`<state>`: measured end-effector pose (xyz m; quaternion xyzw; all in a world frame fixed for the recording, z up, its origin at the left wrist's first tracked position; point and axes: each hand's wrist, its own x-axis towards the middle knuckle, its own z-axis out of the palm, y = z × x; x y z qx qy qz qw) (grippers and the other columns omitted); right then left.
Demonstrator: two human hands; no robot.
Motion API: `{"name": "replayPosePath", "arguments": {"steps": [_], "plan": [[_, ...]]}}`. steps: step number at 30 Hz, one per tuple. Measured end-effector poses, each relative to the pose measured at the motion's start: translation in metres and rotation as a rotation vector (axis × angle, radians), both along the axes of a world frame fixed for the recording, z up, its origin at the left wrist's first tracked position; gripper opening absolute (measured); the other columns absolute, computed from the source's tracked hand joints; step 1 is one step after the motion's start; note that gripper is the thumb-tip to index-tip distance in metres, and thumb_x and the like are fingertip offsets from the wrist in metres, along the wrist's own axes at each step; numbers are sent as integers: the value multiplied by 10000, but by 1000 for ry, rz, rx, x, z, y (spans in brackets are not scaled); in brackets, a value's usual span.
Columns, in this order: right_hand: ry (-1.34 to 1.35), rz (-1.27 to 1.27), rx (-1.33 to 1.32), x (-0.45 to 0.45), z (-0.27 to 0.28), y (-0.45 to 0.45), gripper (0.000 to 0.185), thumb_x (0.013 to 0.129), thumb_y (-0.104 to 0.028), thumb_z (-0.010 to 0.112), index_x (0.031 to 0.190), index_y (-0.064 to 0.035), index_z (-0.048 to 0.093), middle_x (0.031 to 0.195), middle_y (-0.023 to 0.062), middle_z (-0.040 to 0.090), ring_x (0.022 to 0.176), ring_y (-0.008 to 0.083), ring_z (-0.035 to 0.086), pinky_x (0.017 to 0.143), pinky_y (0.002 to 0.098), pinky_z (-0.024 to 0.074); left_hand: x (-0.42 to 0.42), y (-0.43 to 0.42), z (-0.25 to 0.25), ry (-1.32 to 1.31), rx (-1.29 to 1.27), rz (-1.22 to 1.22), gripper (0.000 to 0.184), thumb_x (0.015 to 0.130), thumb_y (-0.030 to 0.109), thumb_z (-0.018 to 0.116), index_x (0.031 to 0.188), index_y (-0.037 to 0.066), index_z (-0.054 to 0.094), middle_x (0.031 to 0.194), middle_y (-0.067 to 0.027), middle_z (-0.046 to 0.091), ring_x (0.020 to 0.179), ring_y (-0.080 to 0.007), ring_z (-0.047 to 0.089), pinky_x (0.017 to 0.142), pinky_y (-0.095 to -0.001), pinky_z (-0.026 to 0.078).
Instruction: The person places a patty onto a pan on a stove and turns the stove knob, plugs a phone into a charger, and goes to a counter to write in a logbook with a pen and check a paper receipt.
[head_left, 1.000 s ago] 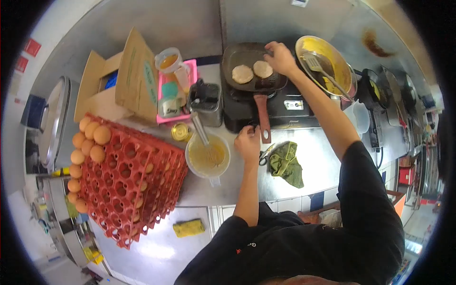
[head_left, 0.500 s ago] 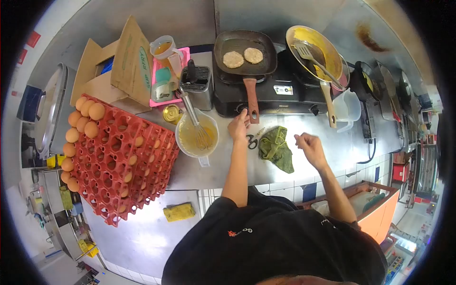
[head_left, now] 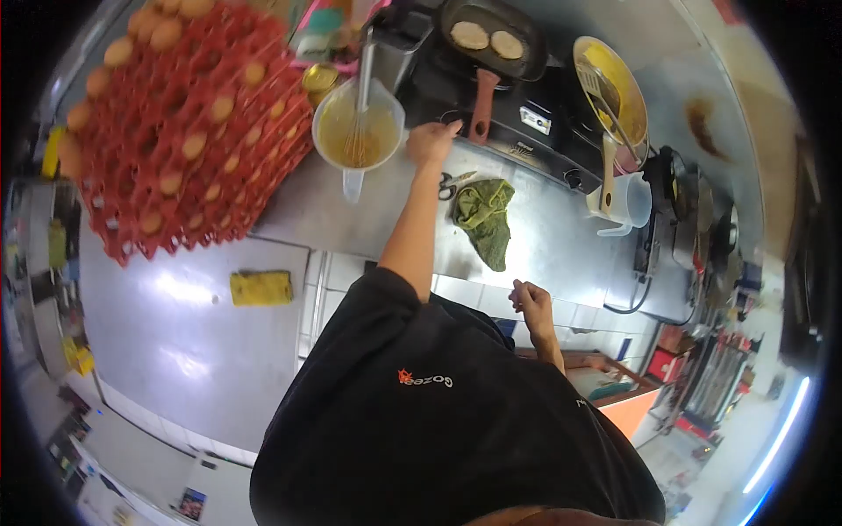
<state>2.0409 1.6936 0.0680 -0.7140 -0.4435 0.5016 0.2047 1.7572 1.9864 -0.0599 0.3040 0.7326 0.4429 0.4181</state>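
My left hand (head_left: 431, 142) is at the front of the black stove (head_left: 544, 131), its fingers closed on the left control knob beside the red handle of a square pan (head_left: 496, 65). Two round pale patties (head_left: 469, 35) lie in that pan. My right hand (head_left: 533, 305) hangs in front of the counter edge, loosely curled, with nothing visible in it. Between the hands, a green cloth (head_left: 484, 219) and scissors (head_left: 454, 184) rest on the counter. Left of my left hand stands a jug (head_left: 331, 131) of yellowish liquid with a whisk (head_left: 362, 88) in it.
Stacked red egg trays (head_left: 193, 131) hold several eggs at the left. A yellow-coated pan (head_left: 633, 96) with a spatula sits on the stove's right side, near a clear plastic jug (head_left: 628, 200). A yellow sponge cloth (head_left: 261, 287) lies on the lower metal surface.
My right hand has drawn back from the square pan, down past the counter edge. My left hand has stayed by the stove knob. The view has shifted, showing more of the lower area.
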Motion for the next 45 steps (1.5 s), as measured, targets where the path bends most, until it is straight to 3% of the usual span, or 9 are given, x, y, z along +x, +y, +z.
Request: {"name": "replayPosePath", "arguments": {"steps": [8,18,20,22,25,30,35,37,45], "plan": [[-116,227,-183,-26,20,32,345,1086,-341,637,873,-72,679,827,27,678,719,91,591,664,262,476,24,-18,26,-239,4,308,418,716,508,920,845,122,824,847,-105,800,830,-318,773,765,-438,593],[-113,203,-185,-25,11,7,334,1043,-342,703,852,-68,704,742,2,682,685,101,614,671,276,500,30,-51,21,-67,261,66,376,898,455,791,994,91,788,969,-106,801,929,-339,751,809,-457,565],[-78,65,-161,-5,-4,-21,447,1035,-418,699,798,-39,724,730,29,696,694,130,635,666,308,511,44,-73,-37,291,631,-155,220,1001,223,658,1045,44,778,972,-167,737,941,-359,679,798,-487,533],[-282,-20,-258,-1,-3,-49,571,1043,-527,641,789,-25,743,721,78,708,686,157,649,680,342,526,34,-121,37,-308,155,-301,344,1087,258,587,1039,-43,747,939,-224,754,848,-307,723,745,-426,568],[-126,-209,-83,-18,26,-108,584,1101,-505,499,902,-41,791,671,115,690,635,201,666,681,376,546,66,-211,65,-320,203,-509,413,1101,315,598,942,-46,718,773,-107,684,631,-181,613,593,-340,509],[5,-736,207,-42,15,-275,423,1030,-360,530,1001,-42,807,688,97,718,669,224,704,693,416,566,120,-373,41,-132,-2,-1651,502,1090,369,617,736,14,656,659,-64,670,621,-144,620,587,-330,494],[-209,-1256,368,-119,21,-495,425,1000,-417,641,882,-29,767,714,86,748,661,219,719,623,385,536,187,-543,42,-250,-217,-2491,253,1048,177,656,1173,-34,715,953,-117,762,742,-154,684,649,-299,566],[-291,-1554,315,-161,30,-578,438,1022,-388,608,875,-8,769,739,90,755,665,209,705,655,374,553,218,-628,48,-289,-234,-2705,505,981,20,654,1468,-24,526,1243,-176,705,785,-182,704,685,-300,596],[-257,-2658,779,-325,2,-777,484,1093,-450,540,1416,-89,559,1210,107,731,1122,200,691,920,357,556,141,-1011,142,-632,136,-3501,650,951,1,695,1544,-25,428,1385,-212,608,1035,-255,674,847,-351,580]]}}
